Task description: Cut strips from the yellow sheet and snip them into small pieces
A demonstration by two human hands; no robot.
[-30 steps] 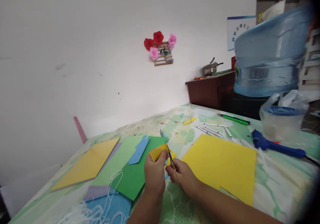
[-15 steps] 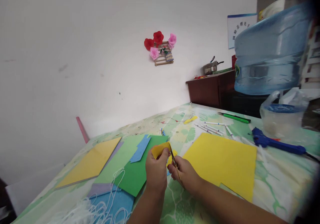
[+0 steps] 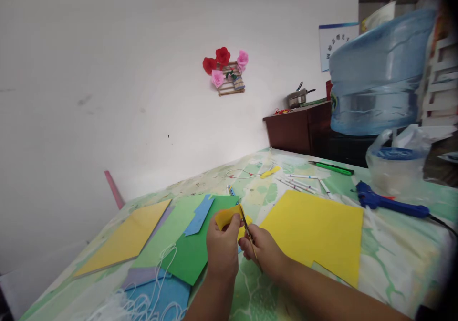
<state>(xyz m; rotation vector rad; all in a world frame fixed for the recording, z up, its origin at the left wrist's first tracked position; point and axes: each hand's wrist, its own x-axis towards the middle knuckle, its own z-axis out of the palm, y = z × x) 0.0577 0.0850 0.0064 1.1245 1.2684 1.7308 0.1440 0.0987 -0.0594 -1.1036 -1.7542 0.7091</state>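
Note:
My left hand (image 3: 223,244) pinches a small curled yellow foam or paper piece (image 3: 227,214) between thumb and fingers. My right hand (image 3: 263,247) is closed around the handles of a pair of scissors (image 3: 246,223). The blades point up and away, against the right edge of the yellow piece. How far they are apart I cannot tell. Under my left hand lies a dark green sheet (image 3: 189,254), with a blue cut strip (image 3: 199,216) on it. A large yellow sheet (image 3: 315,230) lies just right of my hands.
To the left are an orange-yellow sheet (image 3: 125,240), a light green sheet (image 3: 153,240) and tangled white cord (image 3: 143,306) over a blue sheet (image 3: 175,292). At right lie markers (image 3: 296,184), a green cutter (image 3: 332,169), a blue glue gun (image 3: 390,204) and a bagged tub (image 3: 399,168).
The view has shifted slightly, so the room appears a little further left. Both hands keep their hold on the yellow piece and the scissors, almost in the same place.

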